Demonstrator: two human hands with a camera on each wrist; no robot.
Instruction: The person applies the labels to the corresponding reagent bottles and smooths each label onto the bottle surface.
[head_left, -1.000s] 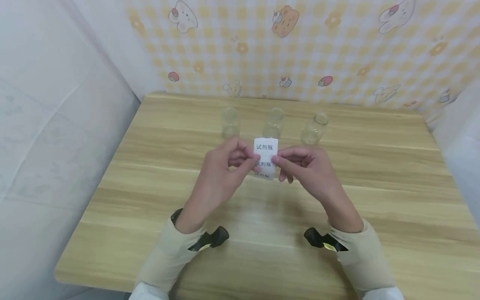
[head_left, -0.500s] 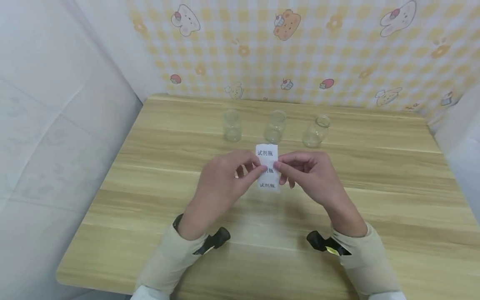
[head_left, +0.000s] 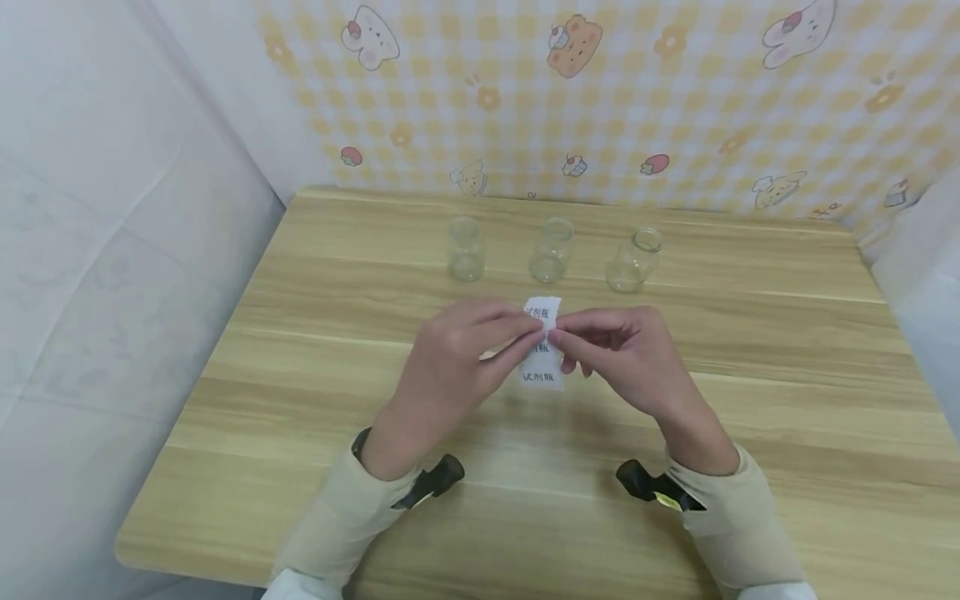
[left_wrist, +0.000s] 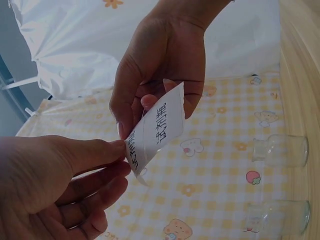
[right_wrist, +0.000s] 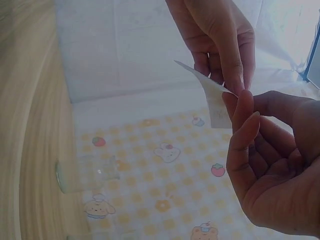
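A white strip of printed labels (head_left: 542,367) is held up between both hands above the table, the same black characters repeated down it. My left hand (head_left: 461,358) pinches its left edge near the middle, thumb and forefinger covering part of the print. From the other side my right hand (head_left: 630,354) pinches the right edge, its fingertips close to the left ones. In the left wrist view the label strip (left_wrist: 162,125) bends away from the fingertips. Its pale back side (right_wrist: 217,107) shows in the right wrist view.
Three clear glass bottles stand in a row toward the back of the wooden table (head_left: 300,400): a left bottle (head_left: 467,250), a middle bottle (head_left: 551,252) and a right bottle (head_left: 633,262). Behind them hangs a yellow checked cloth (head_left: 510,125). White sheeting (head_left: 90,275) covers the left side.
The label strip has come slightly lower and nearer to me, showing more of its lower end. My left hand has shifted right along it, bringing the fingertips of both hands together.
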